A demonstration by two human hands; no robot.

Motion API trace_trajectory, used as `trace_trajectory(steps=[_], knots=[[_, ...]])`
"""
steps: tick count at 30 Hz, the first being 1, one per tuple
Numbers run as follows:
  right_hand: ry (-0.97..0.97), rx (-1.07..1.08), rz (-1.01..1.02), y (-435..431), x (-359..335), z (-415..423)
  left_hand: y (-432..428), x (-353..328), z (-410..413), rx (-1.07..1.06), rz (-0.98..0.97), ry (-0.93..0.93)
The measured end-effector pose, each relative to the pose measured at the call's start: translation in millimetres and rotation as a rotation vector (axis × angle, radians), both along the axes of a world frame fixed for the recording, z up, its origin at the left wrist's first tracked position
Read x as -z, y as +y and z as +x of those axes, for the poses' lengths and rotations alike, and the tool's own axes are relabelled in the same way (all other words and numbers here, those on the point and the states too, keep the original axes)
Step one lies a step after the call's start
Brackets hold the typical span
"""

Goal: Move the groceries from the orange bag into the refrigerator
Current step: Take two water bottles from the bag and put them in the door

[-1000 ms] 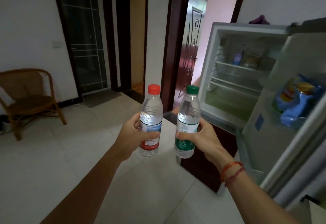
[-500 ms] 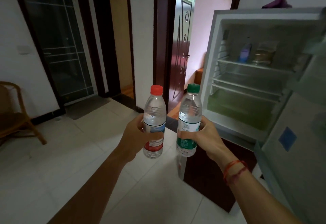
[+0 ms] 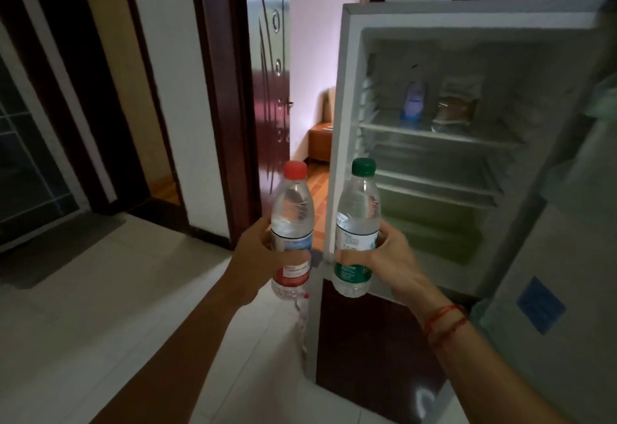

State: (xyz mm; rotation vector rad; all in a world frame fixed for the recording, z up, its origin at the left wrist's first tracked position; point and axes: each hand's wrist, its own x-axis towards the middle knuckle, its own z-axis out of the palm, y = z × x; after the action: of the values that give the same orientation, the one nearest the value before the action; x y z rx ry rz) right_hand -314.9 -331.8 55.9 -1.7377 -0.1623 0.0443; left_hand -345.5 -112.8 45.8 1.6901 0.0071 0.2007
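So I've got a water bottle in each hand, both held upright in front of the open refrigerator point(image 3: 347, 96). My left hand point(image 3: 263, 256) is wrapped around the label of the red-capped bottle point(image 3: 293, 233), thumb across the front. My right hand point(image 3: 384, 256) grips the green-capped bottle point(image 3: 358, 223) the same way, around its green label. The two bottles sit side by side, near each other but not touching. The green one overlaps the fridge's left edge from my view; the red one is just left of it, in front of the doorway.

Inside the fridge, the top shelf point(image 3: 434, 134) has a small blue-and-white container point(image 3: 414, 101) and a clear bag of something brownish point(image 3: 455, 103) next to it. The fridge door point(image 3: 551, 273) hangs open on my right. There's a red string bracelet point(image 3: 444, 320) on my right wrist.
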Motion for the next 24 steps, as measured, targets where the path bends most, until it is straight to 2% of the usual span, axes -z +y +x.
trace_trajectory(steps=[13,19,24], knots=[[0.000,0.551,-0.066,-86,4,58,-101,16,192,0.576,-0.025,0.048],[0.049,0.867,-0.104,-92,7,52,-141,21,237,0.890,-0.058,0.095],[0.075,1.115,-0.124,-91,11,15,-180,29,239,1.113,-0.067,0.119]])
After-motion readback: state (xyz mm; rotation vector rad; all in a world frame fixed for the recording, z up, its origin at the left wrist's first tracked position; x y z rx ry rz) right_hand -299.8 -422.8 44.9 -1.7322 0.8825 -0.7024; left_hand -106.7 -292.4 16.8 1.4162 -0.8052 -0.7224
